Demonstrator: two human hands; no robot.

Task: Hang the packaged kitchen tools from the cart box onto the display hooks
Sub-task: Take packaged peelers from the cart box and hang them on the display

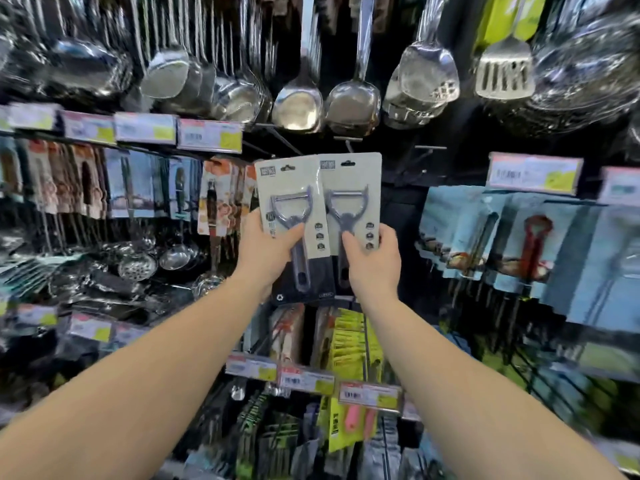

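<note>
At the centre of the display wall, 2 carded peelers are held upright side by side, the left peeler pack (292, 216) overlapping the edge of the right peeler pack (353, 209). The left hand (268, 252) pinches the left pack and the right hand (374, 261) pinches the right pack, each thumb on the card front. Bare display hooks (277, 135) project just above the packs, below hanging steel spatulas (298, 102), with price tags (209, 136) to the left.

- Bare hooks (346, 142) jut from the dark panel just above the two peeler cards (318, 202), with open room around them.
- Hanging ladles (298, 102) crowd close overhead.
- Blue-carded tools (519, 237) block the right; carded utensils (221, 199) block the left.
</note>
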